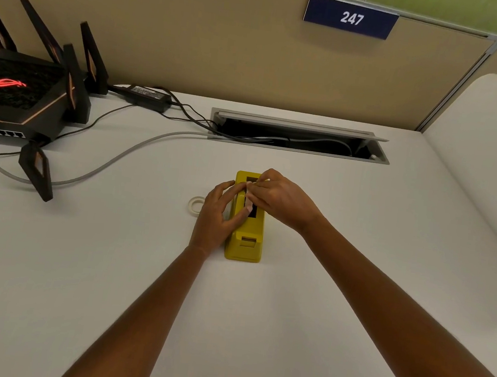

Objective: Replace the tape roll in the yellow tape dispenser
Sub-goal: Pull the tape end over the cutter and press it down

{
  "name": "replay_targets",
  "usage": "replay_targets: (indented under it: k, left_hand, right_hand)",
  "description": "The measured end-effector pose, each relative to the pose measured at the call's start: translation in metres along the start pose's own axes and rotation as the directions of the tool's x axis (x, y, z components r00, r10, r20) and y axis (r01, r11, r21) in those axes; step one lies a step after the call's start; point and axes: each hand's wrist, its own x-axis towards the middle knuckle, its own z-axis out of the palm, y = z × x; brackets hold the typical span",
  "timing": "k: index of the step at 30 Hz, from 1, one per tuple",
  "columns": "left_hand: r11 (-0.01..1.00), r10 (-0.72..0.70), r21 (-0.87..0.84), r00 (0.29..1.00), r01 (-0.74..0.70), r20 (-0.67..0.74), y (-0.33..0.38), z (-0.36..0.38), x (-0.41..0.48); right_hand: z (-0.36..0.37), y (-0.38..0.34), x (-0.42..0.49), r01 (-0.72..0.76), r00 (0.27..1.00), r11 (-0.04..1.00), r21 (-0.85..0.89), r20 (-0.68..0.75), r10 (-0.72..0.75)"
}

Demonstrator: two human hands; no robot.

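Note:
The yellow tape dispenser (244,243) stands lengthwise on the white desk, its cutter end toward me and its dark slot on top. My left hand (217,216) holds its left side, thumb lying across the slot and fingers reaching over the top. My right hand (277,199) hovers over the slot's far half, its fingertips pinched together at the slot's edge; what they pinch is too small to tell. A whitish tape roll (195,204) lies flat on the desk just left of my left hand, partly hidden by it.
A black router (19,94) with tall antennas sits at the far left, with a power brick (149,94) and cables trailing to an open cable tray (299,138) in the desk. A beige partition rises behind. A white curved divider (487,147) borders the right.

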Motion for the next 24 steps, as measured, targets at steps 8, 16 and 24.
replay_targets:
  k: [8, 16, 24]
  left_hand:
    - [1.0, 0.002, -0.005, 1.0, -0.002, 0.005, -0.0005, 0.0, 0.0001]
    - [1.0, 0.003, -0.004, 1.0, -0.003, 0.005, 0.0, -0.0002, -0.0001]
    - [1.0, 0.005, -0.001, 1.0, -0.005, 0.001, 0.0007, -0.0003, -0.0003]
  right_hand:
    - [0.0025, 0.0012, 0.0033, -0.008, 0.997, 0.999, -0.043, 0.077, 0.011]
    - [0.0012, 0.0011, 0.0014, -0.064, 0.997, 0.997, 0.036, 0.052, 0.062]
    - [0.0001, 0.0027, 0.0013, -0.071, 0.994, 0.996, 0.053, 0.086, 0.066]
